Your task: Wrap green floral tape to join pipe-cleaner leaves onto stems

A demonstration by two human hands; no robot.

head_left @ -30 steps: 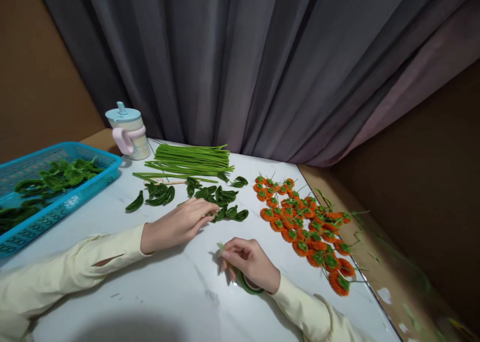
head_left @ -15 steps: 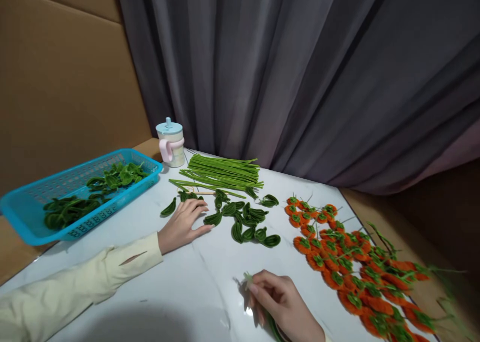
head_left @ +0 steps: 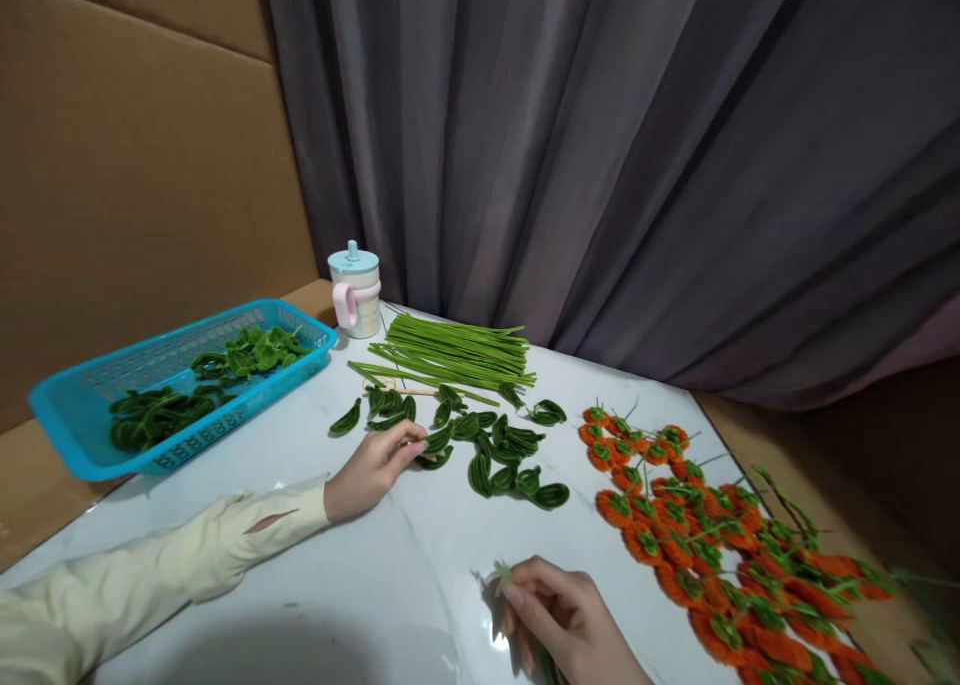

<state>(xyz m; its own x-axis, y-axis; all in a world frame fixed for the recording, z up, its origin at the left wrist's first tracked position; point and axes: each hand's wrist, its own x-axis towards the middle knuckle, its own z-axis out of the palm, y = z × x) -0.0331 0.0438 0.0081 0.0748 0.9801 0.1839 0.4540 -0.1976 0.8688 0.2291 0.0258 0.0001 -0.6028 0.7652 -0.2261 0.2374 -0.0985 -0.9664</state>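
My left hand (head_left: 373, 470) lies on the white table (head_left: 360, 585), its fingertips pinching a curled green pipe-cleaner leaf (head_left: 436, 456) at the edge of a scatter of such leaves (head_left: 501, 460). My right hand (head_left: 566, 620) is at the bottom edge, fingers closed on a green pipe-cleaner stem (head_left: 501, 571) whose tip sticks up above the thumb. A bundle of straight green pipe cleaners (head_left: 454, 347) lies farther back. Both arms wear pale yellow sleeves.
A blue plastic basket (head_left: 90, 425) holding green leaves sits at the left on a cardboard ledge. A small cup with a pink handle (head_left: 355, 290) stands at the back. Several orange pipe-cleaner flowers (head_left: 697, 545) cover the table's right side. Grey curtain and cardboard panels behind.
The view swung left and up. My left hand went from lying flat by the leaves to pinching one leaf. My right hand kept its hold on the stem.
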